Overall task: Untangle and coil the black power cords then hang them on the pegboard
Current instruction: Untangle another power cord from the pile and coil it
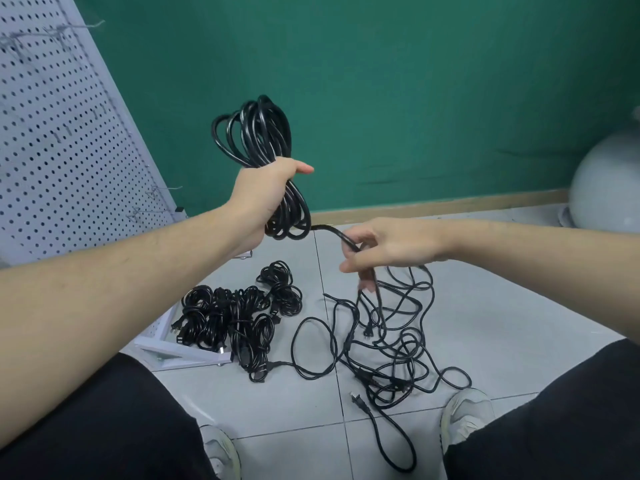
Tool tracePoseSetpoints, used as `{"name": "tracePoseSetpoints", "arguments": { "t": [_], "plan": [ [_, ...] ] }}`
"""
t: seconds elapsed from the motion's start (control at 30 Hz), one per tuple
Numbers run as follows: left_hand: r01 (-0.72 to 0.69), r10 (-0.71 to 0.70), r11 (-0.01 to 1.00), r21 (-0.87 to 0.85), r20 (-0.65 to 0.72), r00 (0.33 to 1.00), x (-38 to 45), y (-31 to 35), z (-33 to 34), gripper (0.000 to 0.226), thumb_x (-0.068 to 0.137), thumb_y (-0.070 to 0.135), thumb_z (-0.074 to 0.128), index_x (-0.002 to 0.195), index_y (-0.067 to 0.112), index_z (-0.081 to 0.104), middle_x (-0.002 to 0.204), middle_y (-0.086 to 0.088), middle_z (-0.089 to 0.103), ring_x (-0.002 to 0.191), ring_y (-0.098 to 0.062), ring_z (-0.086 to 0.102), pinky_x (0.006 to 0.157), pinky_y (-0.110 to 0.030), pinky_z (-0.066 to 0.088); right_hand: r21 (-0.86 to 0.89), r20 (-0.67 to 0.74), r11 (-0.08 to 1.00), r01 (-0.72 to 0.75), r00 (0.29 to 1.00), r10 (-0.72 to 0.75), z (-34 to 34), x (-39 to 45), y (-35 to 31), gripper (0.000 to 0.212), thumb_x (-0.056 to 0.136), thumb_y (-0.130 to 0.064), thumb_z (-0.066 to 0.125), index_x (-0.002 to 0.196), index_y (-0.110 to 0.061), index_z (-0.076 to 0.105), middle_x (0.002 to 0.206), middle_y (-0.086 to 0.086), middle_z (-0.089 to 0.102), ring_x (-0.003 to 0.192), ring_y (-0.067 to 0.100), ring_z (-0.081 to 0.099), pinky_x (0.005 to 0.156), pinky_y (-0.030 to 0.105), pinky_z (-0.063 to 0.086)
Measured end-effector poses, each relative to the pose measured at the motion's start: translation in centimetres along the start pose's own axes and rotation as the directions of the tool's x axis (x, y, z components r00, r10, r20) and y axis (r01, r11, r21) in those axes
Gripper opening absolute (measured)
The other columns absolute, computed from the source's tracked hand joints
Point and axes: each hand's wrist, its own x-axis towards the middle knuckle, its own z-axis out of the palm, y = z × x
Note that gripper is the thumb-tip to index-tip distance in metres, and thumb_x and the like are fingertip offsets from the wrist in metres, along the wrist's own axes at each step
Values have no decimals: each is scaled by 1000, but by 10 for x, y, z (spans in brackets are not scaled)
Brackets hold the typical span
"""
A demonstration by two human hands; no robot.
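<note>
My left hand (265, 194) grips a coil of black power cord (256, 133) around its middle, held upright in the air before the green wall. The coil's free tail runs right into my right hand (384, 245), whose fingers pinch the black cord end (346, 239). Below on the tiled floor lies a loose tangle of black cords (391, 344) with several plugs showing. A pile of coiled cords (239, 317) rests left of the tangle. The white pegboard (55, 133) leans at the left, with a few metal hooks on it.
My knees in black trousers frame the bottom corners, with grey shoes (465, 414) on the floor between. A pale round object (606, 188) stands at the far right. The pegboard's white base frame (173, 355) lies under the coiled pile.
</note>
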Motion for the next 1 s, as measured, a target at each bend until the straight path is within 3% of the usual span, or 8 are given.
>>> {"name": "tracePoseSetpoints", "arguments": {
  "t": [0.17,0.3,0.37,0.5,0.63,0.73,0.87,1.0],
  "plan": [
    [-117,95,931,346,82,992,3,-12,-2,29,74,37,60,94,28,79,77,2,61,74,-14,54,70,-27,44,-199,-3,980,4,1000,-4,-3,2,4,9,102,-22,56,109,-27,57,81,6,59,52,13,48,59,30,47],
    [-35,-78,837,546,182,980,6,-24,-4,54,58,47,58,101,19,76,83,-10,63,75,-20,53,74,-35,48,-306,-29,952,5,999,-14,-11,-1,3,11,103,-33,54,108,-37,63,72,-5,68,60,22,52,64,33,49],
    [-51,-116,798,600,236,965,9,-30,-2,53,63,59,66,98,20,75,93,-6,67,81,-18,58,79,-36,49,-380,-134,925,-3,990,-51,-13,-1,4,13,101,-45,53,106,-40,64,64,-5,67,57,20,59,65,29,50],
    [-46,-220,782,621,345,913,1,-30,5,60,78,90,48,101,44,79,145,2,56,133,-24,51,115,-44,37,-379,-463,925,-28,871,-164,-18,-1,6,29,93,-60,58,80,-35,63,57,-4,59,48,8,49,53,25,39],
    [29,-274,871,490,437,857,-14,-17,10,71,80,93,27,94,48,80,143,3,57,133,-22,50,118,-45,35,-288,-644,929,-234,765,-7,-22,-1,1,67,84,-76,55,62,-14,43,53,-3,41,50,16,37,50,32,29],
    [-21,-270,812,583,408,872,-20,-15,10,58,78,90,43,80,46,80,132,0,61,122,-21,56,114,-42,39,-299,-647,911,-283,762,24,-20,-2,-3,67,82,-77,57,61,-16,40,52,-3,40,51,18,37,50,31,28],
    [-23,-298,821,570,463,835,-21,-19,6,36,80,52,78,64,21,71,67,2,67,57,-13,60,69,-27,46,-224,-619,961,-165,785,-9,-20,-3,-8,66,73,-70,75,61,-19,35,52,-7,32,49,13,27,50,30,24],
    [48,-247,863,502,338,908,-12,-26,5,34,83,34,76,58,16,62,56,1,57,45,-15,51,59,-26,42,153,-514,981,122,857,-27,-32,-8,-8,21,86,-33,79,75,-21,67,64,-14,59,53,3,42,57,22,35]
  ]
}}
